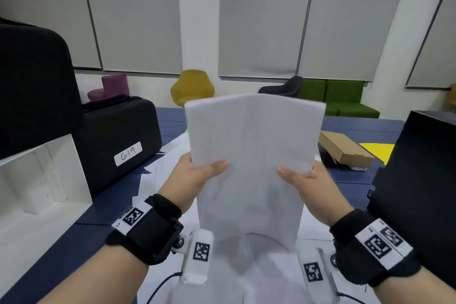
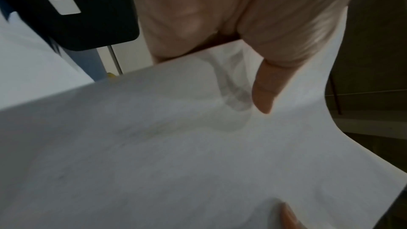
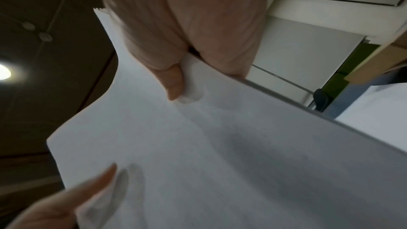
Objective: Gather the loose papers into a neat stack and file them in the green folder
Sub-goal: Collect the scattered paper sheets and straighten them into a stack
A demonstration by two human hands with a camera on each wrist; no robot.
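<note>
Papers [image 1: 254, 155] stand upright in a stack above the bench [image 1: 350, 128], held up in front of the person with the lower edge near the sheets [image 1: 167, 163] lying flat below; the stack bows slightly, its top edge curving away. Left hand [image 1: 195, 175] pinches the left edge of the stack, thumb on the near face and fingers hidden behind, so that grip is clamped on the papers; right hand [image 1: 308, 180] pinches the right edge the same way, thumb across the front, grip likewise clamped. In the left wrist view the left hand [image 2: 253, 29] shows its thumb pressed flat on the papers [image 2: 176, 145]; in the right wrist view the right hand [image 3: 187, 32] has its thumb on the white face [image 3: 220, 154], and the other thumb shows at the lower left corner. A black case [image 1: 118, 140] with a label reading 619 sits at the left on the bench, a white box [image 1: 42, 180] nearer beside it; a cardboard box [image 1: 345, 148] lies to the right, just beside a yellow sheet [image 1: 377, 150]; a black box [image 1: 419, 168] stands at the far right.
</note>
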